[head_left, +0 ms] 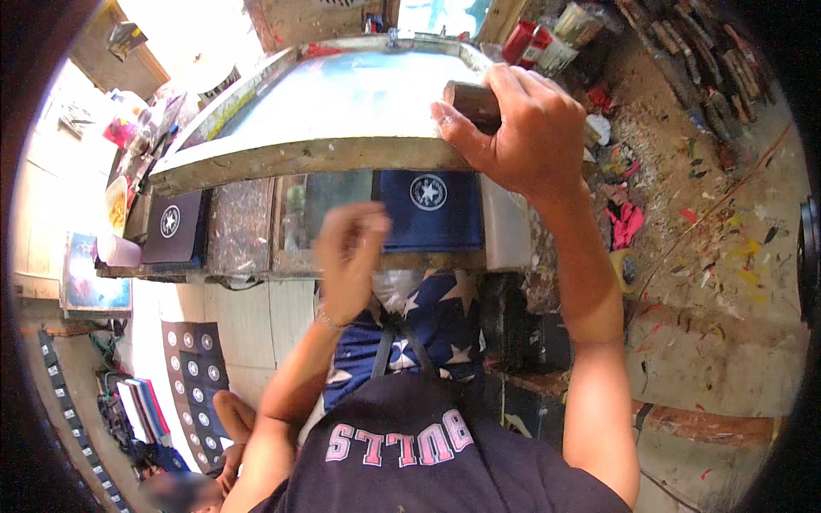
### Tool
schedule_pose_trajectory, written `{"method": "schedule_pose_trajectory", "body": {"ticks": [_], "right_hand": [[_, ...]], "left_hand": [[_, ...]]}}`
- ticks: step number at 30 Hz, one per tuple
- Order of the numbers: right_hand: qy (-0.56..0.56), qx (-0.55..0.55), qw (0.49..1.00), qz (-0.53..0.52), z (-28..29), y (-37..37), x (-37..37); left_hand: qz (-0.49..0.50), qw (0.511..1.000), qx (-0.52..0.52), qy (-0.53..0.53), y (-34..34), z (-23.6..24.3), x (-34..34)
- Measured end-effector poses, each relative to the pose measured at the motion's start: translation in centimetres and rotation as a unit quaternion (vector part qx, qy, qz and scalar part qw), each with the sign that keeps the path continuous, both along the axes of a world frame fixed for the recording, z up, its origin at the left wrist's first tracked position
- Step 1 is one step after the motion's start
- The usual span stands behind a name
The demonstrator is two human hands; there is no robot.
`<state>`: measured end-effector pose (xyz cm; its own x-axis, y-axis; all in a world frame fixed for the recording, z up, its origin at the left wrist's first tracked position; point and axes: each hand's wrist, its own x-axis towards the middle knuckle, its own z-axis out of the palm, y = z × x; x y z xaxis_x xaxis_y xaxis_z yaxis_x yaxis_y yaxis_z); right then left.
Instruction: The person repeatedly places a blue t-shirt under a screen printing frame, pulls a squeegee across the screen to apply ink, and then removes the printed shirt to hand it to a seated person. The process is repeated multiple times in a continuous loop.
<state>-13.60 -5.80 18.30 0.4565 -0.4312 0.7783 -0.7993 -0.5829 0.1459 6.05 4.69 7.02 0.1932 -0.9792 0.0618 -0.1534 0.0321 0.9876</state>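
My right hand [534,128] is closed round a dark brown wooden block [472,104] at the front right corner of a large wooden-framed printing screen [316,156]. The screen's pale mesh spreads out beyond that hand. Under its front edge lies a navy cloth piece [398,224] with a round white star print. Left of this cloth, my left hand [352,252] hangs over the bench's front edge, smeared by motion. Its fingers look bent, but whether they hold anything cannot be made out. A dark folded piece [177,224] with the same print lies further left.
A pale cup [118,251] stands on the bench's left end. Printed dark sheets [195,389] lie at the lower left, close to another person [233,419]. Red and white containers [537,44] stand at the back right, beside a paint-spotted floor [710,282] with scraps.
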Motion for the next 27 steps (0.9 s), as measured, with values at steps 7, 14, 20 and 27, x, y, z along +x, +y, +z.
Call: {"method": "schedule_pose_trajectory", "body": {"ticks": [7,14,20,27], "right_hand": [[-0.007,0.063,0.998,-0.03,1.6,-0.8,0.3],[-0.003,0.027,0.999,-0.036,1.6,-1.5,0.2],[-0.003,0.021,0.999,-0.034,2.4,-1.7,0.1],[-0.001,0.045,0.998,-0.039,2.9,-2.0,0.2]], "left_hand": [[-0.141,0.818,-0.018,0.557,-8.5,-3.5,-7.0],[-0.119,0.867,-0.067,0.479,-8.7,2.6,-7.0],[-0.04,0.922,-0.109,0.369,-8.8,3.3,-9.4],[-0.054,0.908,-0.067,0.41,-9.6,2.8,-9.8]]}}
